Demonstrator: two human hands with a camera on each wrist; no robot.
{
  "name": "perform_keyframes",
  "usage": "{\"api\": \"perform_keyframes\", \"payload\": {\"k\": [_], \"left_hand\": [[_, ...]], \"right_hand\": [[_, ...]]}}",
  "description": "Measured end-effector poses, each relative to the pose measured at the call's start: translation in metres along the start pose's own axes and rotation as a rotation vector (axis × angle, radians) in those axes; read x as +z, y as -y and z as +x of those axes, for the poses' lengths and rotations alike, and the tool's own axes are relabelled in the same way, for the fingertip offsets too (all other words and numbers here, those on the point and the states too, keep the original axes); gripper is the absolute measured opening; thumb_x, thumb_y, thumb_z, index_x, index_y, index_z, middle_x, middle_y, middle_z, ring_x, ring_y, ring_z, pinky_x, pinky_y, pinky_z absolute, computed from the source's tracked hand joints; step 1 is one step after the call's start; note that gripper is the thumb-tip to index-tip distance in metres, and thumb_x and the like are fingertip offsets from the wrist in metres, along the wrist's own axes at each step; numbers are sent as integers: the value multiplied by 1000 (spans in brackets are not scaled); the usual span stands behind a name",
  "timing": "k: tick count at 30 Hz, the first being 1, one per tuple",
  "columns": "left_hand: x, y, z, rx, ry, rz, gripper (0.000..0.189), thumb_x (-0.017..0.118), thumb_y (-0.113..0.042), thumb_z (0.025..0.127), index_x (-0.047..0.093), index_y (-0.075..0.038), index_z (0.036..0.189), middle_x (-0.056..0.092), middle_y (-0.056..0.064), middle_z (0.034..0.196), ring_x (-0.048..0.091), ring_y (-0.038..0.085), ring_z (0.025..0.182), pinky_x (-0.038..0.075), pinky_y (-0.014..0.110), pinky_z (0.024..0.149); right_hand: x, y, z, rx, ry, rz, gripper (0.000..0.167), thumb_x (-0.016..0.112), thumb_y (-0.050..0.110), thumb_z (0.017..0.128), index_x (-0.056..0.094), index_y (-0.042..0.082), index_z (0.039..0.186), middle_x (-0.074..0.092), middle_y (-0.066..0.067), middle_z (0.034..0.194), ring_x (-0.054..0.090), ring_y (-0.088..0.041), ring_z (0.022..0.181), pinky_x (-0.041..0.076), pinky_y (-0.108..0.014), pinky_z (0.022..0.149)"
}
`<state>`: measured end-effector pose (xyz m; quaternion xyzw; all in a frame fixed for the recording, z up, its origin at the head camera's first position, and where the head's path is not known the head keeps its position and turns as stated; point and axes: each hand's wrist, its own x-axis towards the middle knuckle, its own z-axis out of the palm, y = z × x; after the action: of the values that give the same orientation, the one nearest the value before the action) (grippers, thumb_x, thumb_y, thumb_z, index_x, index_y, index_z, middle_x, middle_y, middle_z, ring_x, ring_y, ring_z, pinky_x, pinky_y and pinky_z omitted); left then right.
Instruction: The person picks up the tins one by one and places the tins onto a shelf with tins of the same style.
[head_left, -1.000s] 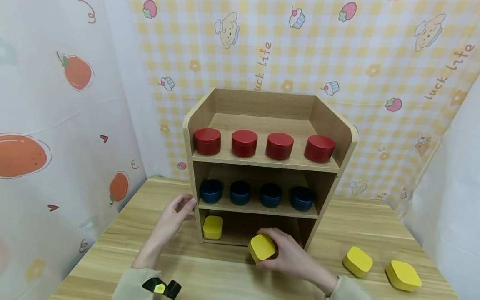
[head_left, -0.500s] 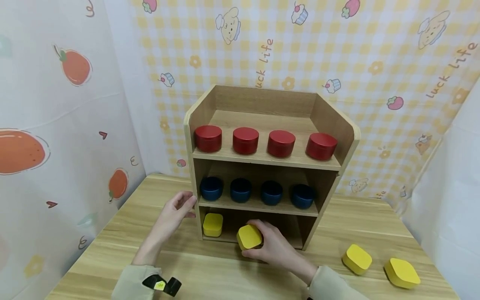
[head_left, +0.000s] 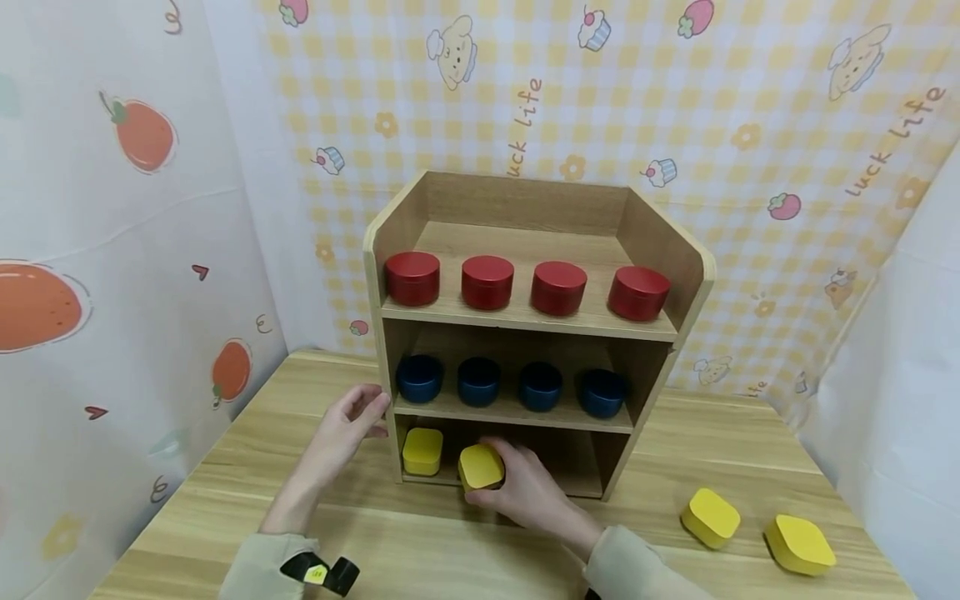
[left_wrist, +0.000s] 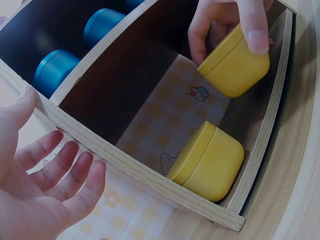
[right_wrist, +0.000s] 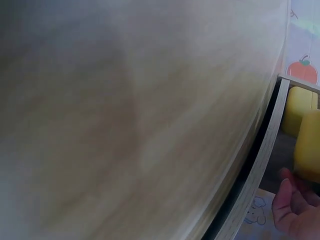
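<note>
At R hand (head_left: 527,493): 1 yel. box (head_left: 480,467), pinched, prob. best set level, clear of 2nd box (head_left: 423,452) to hand's left; L hand (head_left: 347,427) loosely spread beside rack (head_left: 517,201).

From my remote seat, I see on the head view a wooden table (head_left: 435,554) with pale, streaked grain. A three-level wooden shelf (head_left: 525,204) stands upright on it. To the right of this unit, two yellow boxes (head_left: 711,518) with rounded corners lie directly on the tabletop, near each other but apart. On the shelf's top level I count four red tins (head_left: 487,282), spaced along the front. Its middle level bears four blue tins (head_left: 478,382) in a row. On its bottom board, one yellow box (head_left: 422,452) sits at the left end.
</note>
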<state>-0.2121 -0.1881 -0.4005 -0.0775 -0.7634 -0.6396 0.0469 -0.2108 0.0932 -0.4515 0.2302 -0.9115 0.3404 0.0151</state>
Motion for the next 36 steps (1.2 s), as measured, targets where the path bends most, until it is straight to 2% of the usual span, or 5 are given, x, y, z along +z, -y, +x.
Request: {"api": "perform_keyframes", "payload": {"k": [6,10,19,25,36], "left_hand": [[0,0,-1,-2,1,4,42,54,-26,103,49,6,129,54,21,120,57,21,101,56,40,86],[1,1,0,10,2,-5,40,54,-24,103,50,7,127,55,21,118,57,18,100,56,41,85],[0,-1,2,14,-1,0,41,54,-25,103,50,8,127,55,22,120,58,17,99,57,34,81],[0,-1,1,16,-7,3,40,54,-24,102,51,8,126,56,22,120,59,17,97,57,34,81],[0,-2,1,10,2,10,42,54,-25,103,50,8,127,55,23,122,58,20,101,57,32,81]], "right_hand": [[5,4,8,31,-11,32,77,83,41,76,52,6,137,64,-10,120,61,-19,95,53,-34,77],[7,6,11,66,-6,56,76,82,40,76,51,7,138,64,-10,119,61,-18,93,54,-35,77],[9,6,19,131,-18,85,76,82,39,77,50,6,138,63,-13,122,62,-25,101,53,-45,87],[12,7,22,194,-20,88,79,82,40,77,48,7,141,61,-13,127,60,-27,107,52,-47,90],[14,11,23,255,-28,58,82,83,44,75,49,8,141,59,-16,129,58,-33,112,51,-49,92]]}}
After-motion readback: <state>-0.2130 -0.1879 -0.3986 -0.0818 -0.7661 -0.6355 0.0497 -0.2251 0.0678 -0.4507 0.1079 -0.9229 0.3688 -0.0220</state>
